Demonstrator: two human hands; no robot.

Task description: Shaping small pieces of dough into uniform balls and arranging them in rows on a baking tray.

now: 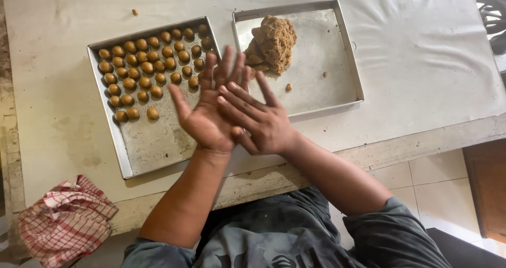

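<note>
Over the table edge (421,141), between two metal trays, the hands press palm to palm. Left hand (208,112) lies palm up, fingers spread wide; right hand (258,120) sits across it, fingers straight and fanned. Whatever is between the palms is hidden, cannot tell. Left tray (142,146) holds rows of small brown dough balls (150,62) in its far half, near half bare. Right tray (337,78) holds a dough lump (274,44) at its far left corner, a few crumbs beside it. Checked cloth (66,220) lies at the near left table edge.
</note>
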